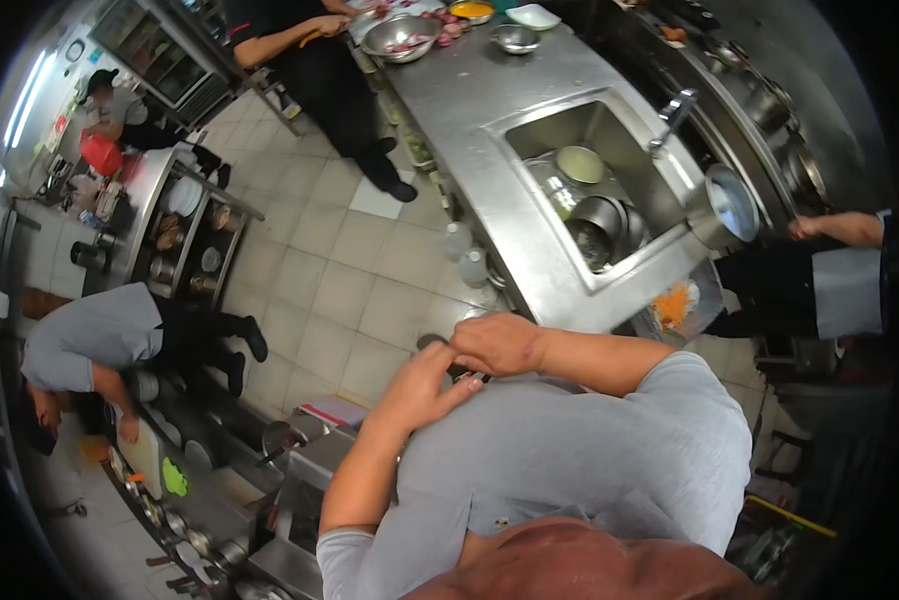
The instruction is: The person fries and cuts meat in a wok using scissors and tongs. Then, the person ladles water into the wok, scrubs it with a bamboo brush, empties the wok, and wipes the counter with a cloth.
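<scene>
Bringing both hands together in front of the grey shirt (579,430), the person bends over a small dark thing (466,375), mostly covered by fingers. Its visible part seems to run crosswise, from the left side toward the right, with one end pointing past the left thumb; it is too small to name. It lies between the hands, just beneath the right hand (496,345) and beside the thumb of the left hand (419,390). The left hand has its fingers bent and its thumb stretched toward the right; the right hand is curled, knuckles up, its fingertips meeting the left. I cannot tell whether either one grips the thing.

Beyond the hands lie the floor tiles (364,290) and two clear bottles (472,267) beside a metal counter (459,130). Pans (597,215) and a pale bowl (579,163) sit in its sink (637,135), near the tap (677,115). Near the right forearm is a tub (710,298) of orange shreds (674,305). A metal bowl (382,42) stands at the counter's far end, next to a person in black (324,90). On the left, another person (99,330) bends over a cutting board (146,450).
</scene>
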A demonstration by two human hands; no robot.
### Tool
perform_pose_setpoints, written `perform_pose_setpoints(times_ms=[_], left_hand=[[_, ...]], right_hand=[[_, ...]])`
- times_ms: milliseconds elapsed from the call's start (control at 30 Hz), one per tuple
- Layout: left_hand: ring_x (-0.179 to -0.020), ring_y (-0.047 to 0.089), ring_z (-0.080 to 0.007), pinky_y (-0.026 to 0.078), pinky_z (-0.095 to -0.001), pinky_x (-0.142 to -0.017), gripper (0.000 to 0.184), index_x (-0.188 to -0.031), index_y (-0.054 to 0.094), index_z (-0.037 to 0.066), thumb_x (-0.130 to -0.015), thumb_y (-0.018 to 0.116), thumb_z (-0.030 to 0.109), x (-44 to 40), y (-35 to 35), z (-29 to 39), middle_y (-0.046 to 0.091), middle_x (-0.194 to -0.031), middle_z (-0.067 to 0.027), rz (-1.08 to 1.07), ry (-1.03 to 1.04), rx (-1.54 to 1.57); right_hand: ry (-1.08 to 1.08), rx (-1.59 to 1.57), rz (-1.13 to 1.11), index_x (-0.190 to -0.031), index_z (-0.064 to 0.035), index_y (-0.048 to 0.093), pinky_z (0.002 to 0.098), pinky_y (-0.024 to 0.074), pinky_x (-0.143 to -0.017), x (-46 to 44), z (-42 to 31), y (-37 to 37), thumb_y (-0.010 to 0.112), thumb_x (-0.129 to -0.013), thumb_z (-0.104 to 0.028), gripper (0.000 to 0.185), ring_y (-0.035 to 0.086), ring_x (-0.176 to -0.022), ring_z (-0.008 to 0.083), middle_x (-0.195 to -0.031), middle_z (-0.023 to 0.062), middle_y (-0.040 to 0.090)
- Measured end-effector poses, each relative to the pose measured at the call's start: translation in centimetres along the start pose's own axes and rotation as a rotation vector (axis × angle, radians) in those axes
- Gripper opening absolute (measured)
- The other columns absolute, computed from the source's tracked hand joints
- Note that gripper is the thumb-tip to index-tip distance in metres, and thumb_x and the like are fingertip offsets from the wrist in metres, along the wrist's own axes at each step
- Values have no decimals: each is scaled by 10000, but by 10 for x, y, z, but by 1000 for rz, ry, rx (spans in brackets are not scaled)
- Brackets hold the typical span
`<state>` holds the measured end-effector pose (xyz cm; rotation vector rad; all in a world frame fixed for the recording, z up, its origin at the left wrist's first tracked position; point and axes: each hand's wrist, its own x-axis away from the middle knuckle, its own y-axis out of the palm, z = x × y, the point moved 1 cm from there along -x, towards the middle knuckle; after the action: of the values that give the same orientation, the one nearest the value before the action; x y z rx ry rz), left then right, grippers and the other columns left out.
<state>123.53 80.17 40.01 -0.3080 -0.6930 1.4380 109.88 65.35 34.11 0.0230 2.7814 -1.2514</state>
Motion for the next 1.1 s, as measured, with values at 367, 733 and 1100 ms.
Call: perform_pose_setpoints(times_ms=[367,733,1100], left_hand=[[-1115,616,-191,477,-326,-966,409,-1307,580,32,-933,680,163,95,-166,-263,654,-1219,-102,732,-385,576],[-1093,642,-217,509,-351,-926,387,-1274,604,13,-950,670,215,26,-365,-445,674,-1184,-149,658,-462,483],[-1062,625,-243,491,-361,-931,389,-1252,625,35,-918,688,224,-173,-681,-541,650,-1214,-129,142,2,339]], right_hand=[[-88,-174,0,-1317,-106,564,429,525,-822,-361,56,12,557,-901,-126,417,638,-960,336,-1063,120,636],[399,305,-347,-1138,-44,668,477,506,-916,-618,295,106,555,-812,-200,378,624,-1063,390,-1049,218,680],[1937,-428,-262,-1042,-55,739,435,535,-868,-427,396,73,577,-895,-271,307,674,-1047,341,-1115,234,687]])
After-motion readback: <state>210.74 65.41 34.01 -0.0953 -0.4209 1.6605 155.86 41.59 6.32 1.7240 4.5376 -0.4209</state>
